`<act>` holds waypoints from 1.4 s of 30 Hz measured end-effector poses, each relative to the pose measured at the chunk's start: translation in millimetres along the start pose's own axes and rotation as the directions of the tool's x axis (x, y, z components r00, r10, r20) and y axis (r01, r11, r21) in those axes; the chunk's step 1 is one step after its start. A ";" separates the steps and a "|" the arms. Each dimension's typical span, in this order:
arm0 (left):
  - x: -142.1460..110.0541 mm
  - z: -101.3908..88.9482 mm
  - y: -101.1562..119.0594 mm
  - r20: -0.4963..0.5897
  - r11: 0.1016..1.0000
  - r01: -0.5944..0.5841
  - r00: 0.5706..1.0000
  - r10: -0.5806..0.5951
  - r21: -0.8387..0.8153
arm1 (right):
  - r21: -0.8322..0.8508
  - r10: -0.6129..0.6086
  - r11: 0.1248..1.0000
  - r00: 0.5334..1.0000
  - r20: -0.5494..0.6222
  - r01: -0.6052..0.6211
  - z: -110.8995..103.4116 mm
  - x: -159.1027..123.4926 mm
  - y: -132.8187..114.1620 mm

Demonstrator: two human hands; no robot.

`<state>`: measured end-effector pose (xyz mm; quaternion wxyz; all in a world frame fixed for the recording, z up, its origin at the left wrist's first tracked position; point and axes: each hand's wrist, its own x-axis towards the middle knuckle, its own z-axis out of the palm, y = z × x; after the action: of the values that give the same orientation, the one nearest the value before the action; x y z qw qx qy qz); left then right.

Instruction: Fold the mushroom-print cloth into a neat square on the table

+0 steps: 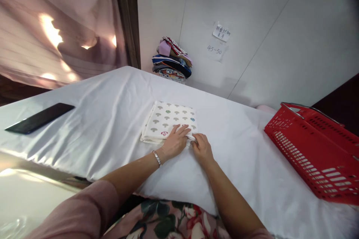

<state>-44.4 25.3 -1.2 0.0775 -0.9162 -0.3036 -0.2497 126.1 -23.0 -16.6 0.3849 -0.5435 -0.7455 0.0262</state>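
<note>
White-draped worktop (112,119): folded mushroom-print cloth (174,114) lies mid-surface, pressed by left hand's (176,142) slightly spread fingers, its near-right corner pinched by right fingers (199,142); red basket (314,145) at right, dark tablet (40,118) at left.

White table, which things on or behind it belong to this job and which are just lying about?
In the job: printed cloth, left hand on top, right hand at its edge.

Seemingly lying about: dark flat device, red basket; cloth stack, unclear.

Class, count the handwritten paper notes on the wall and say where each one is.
2. The upper note is on the wall, right of the stack of folded cloths; the lower note, reading "45-50", is just beneath it.
</note>
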 end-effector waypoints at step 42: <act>-18.1 -12.9 -1.3 -0.033 0.999 0.033 0.999 -0.033 -0.010 | -0.308 -0.197 0.916 0.957 0.215 0.257 8.4 10.8 -4.2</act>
<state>-63.0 13.2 0.7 0.0741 -0.9071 -0.3163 -0.2675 116.5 -12.6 -14.7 0.2193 -0.5056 -0.8289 -0.0962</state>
